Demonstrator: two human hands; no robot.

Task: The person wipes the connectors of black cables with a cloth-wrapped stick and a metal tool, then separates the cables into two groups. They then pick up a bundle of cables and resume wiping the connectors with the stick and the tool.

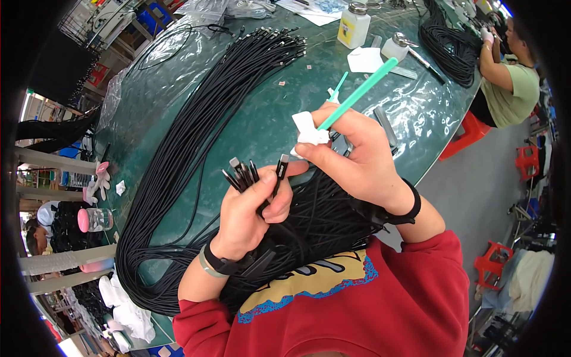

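Note:
My left hand (253, 205) is closed around a bunch of black cables, their connector ends (241, 174) sticking up above the fist. One connector (282, 168) with a metal tip stands apart from the others, between my thumb and index finger. In my right hand (360, 152) a green stick (364, 89) slants up to the right, and a crumpled white wipe (308, 131) is pinched at its lower end. The wipe is close to the single connector, with a small gap between. Black cables (315, 208) lie across my front below both hands.
A long cable bundle (184, 137) curves over the green table (250, 119), connectors at the far end. Beyond my right hand stand a white bottle (354, 25) and a small jar (397, 46). A person (511, 77) works at another cable coil (449, 47); red stools (492, 262) stand right.

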